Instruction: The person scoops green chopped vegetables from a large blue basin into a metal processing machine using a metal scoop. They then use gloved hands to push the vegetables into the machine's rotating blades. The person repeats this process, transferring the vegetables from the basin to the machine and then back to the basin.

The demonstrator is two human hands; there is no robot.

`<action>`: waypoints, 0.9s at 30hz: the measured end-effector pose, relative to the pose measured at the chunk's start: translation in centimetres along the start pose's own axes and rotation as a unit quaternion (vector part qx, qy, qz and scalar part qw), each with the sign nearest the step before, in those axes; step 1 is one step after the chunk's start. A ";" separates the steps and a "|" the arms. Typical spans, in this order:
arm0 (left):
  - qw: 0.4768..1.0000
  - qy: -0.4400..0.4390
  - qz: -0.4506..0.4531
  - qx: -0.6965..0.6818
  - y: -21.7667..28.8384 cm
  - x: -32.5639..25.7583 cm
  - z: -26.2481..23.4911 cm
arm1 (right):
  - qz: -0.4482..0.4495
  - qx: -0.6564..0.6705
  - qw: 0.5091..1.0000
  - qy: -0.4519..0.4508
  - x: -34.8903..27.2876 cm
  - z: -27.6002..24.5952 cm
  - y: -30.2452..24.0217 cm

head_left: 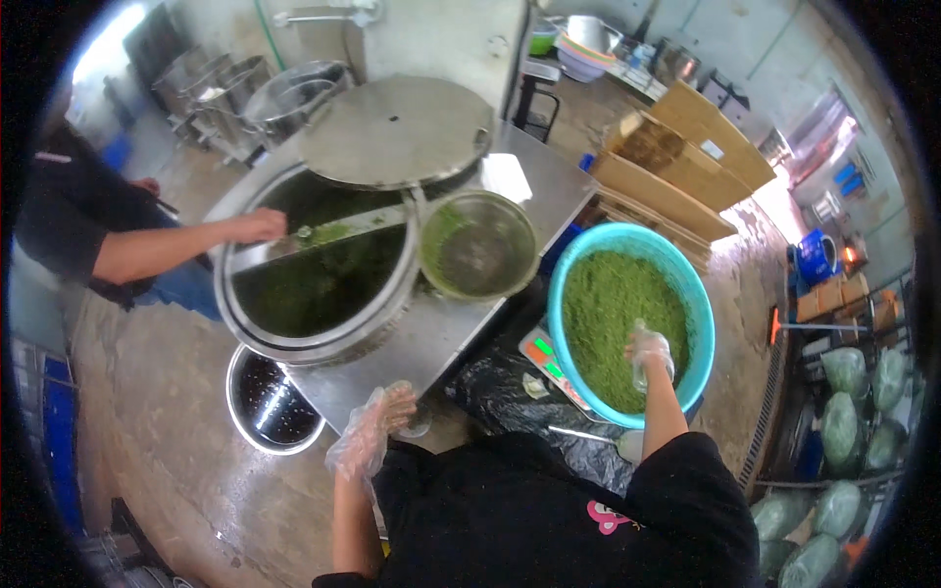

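Note:
My right hand, in a clear plastic glove, reaches into a turquoise tub and touches the finely shredded green stuff filling it. Whether its fingers are closed on any of it is unclear. The tub stands on a digital scale with lit green displays. My left hand, also gloved, is held by the near corner of a steel table, fingers apart and nothing in them. On that table are a large round steel vat with dark green contents and a steel bowl with green bits stuck inside.
At left, another person's hand is at a flat bar across the vat. A round lid covers the vat's far side. A steel basin is below the table, cardboard behind the tub, filled green bags at right.

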State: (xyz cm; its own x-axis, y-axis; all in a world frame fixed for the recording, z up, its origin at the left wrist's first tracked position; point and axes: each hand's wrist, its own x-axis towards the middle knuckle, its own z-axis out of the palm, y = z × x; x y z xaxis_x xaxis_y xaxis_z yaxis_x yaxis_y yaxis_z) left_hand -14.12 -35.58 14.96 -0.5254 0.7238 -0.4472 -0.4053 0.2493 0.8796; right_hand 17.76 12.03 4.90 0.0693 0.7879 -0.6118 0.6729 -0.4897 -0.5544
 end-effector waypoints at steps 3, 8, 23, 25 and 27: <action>0.998 -0.003 0.033 -0.049 -0.5 0.3 -4.7 | -0.127 0.238 0.960 -0.079 -3.2 4.3 -4.2; 0.994 0.039 0.068 -0.075 0.0 1.5 -11.9 | -0.103 0.219 0.941 -0.238 -17.5 16.4 -12.8; 0.990 -0.030 0.125 -0.059 3.9 5.7 -26.4 | -0.096 0.404 0.906 -0.087 -21.7 27.7 -11.3; 0.982 -0.020 0.150 0.117 6.3 5.8 -25.9 | -0.103 0.293 0.950 -0.020 -25.8 26.7 -15.3; 0.852 -0.032 0.293 0.432 8.9 8.0 -25.5 | -0.256 0.092 0.961 0.045 -25.6 24.8 -16.6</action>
State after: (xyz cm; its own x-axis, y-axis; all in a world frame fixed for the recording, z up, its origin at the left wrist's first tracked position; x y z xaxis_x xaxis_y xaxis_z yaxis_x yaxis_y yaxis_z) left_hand -41.00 -44.05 15.04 -0.3950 0.9137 0.0957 0.6301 0.1936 0.7520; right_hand -13.44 -9.24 15.78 -0.1666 0.9684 -0.1854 0.4953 -0.0804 -0.8650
